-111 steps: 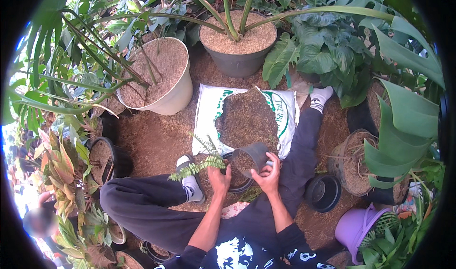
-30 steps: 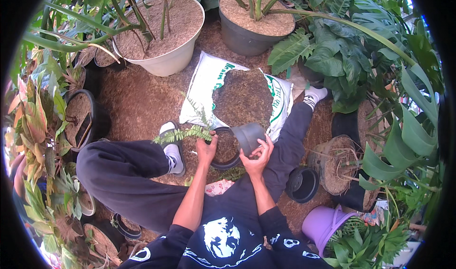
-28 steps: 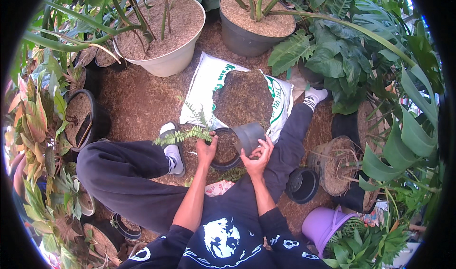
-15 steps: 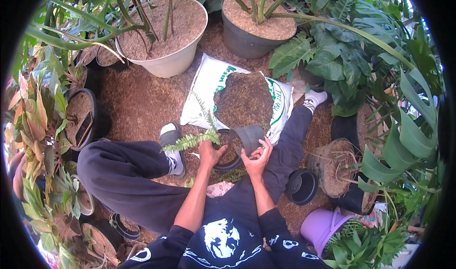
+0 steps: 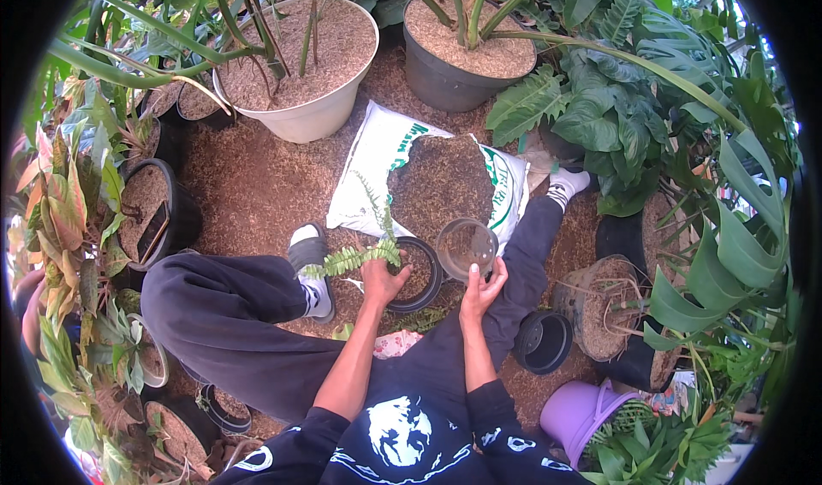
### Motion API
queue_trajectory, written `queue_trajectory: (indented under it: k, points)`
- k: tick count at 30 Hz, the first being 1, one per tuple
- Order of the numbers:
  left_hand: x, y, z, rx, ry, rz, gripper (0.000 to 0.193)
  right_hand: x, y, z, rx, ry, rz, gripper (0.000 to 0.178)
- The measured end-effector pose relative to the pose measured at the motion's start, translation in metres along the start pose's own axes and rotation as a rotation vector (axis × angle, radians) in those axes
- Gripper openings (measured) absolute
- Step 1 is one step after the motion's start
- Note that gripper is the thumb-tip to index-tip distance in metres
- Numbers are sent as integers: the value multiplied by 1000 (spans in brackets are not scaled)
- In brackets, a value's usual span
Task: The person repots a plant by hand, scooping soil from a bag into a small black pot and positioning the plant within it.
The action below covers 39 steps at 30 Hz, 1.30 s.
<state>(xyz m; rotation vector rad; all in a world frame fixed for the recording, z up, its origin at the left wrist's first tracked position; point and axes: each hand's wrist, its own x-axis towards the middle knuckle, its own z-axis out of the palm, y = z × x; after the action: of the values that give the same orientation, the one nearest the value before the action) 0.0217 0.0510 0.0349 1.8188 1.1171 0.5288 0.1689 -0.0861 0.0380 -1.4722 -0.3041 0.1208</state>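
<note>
My left hand (image 5: 382,281) is closed around the base of a small fern (image 5: 353,259), its green fronds spreading to the left and upward. In my right hand (image 5: 481,291) is a small thin-walled grey plastic pot (image 5: 462,247), gripped at its near edge with the thumb and fingers. The pot is tilted so that its round face shows; whether any soil is inside, I cannot tell. Between my hands and partly behind the left one stands a black pot (image 5: 437,273). Just beyond lies a white sack (image 5: 360,190), cut open, with dark planting soil (image 5: 441,181) showing.
My legs lie bent around the work spot. An empty black pot (image 5: 543,341) stands beside my right thigh, near a purple bucket (image 5: 572,415) with ferns. A large white pot (image 5: 321,113) and a dark pot (image 5: 454,83) stand beyond the sack; potted plants line both sides.
My right hand has moved slightly right and turned the small grey pot from side-on to round face up, away from the black pot. The left hand stays with the fern.
</note>
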Motion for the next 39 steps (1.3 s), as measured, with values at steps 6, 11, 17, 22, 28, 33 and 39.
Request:
queue_trajectory:
  k: [6,11,17,22,28,33,39]
  points:
    - [1,-5,0,-43,8,-89,35,-9,-2,10,-44,-313,294,59]
    - [-1,-9,4,18,67,-35,35,-16,-1,9,-317,-568,256,44]
    - [-1,-17,10,17,83,-102,32,-32,-14,35,-631,-920,-12,67]
    - [1,-20,15,1,86,-87,31,-41,7,30,-848,-1106,-93,79]
    - [0,-27,18,-62,122,-48,28,-37,-4,33,-897,-1237,-21,78]
    - [0,-29,18,-70,109,-95,28,-34,-9,33,-843,-1249,97,79]
    - [3,-33,21,-64,83,-125,29,-48,-2,40,-985,-1190,-184,98]
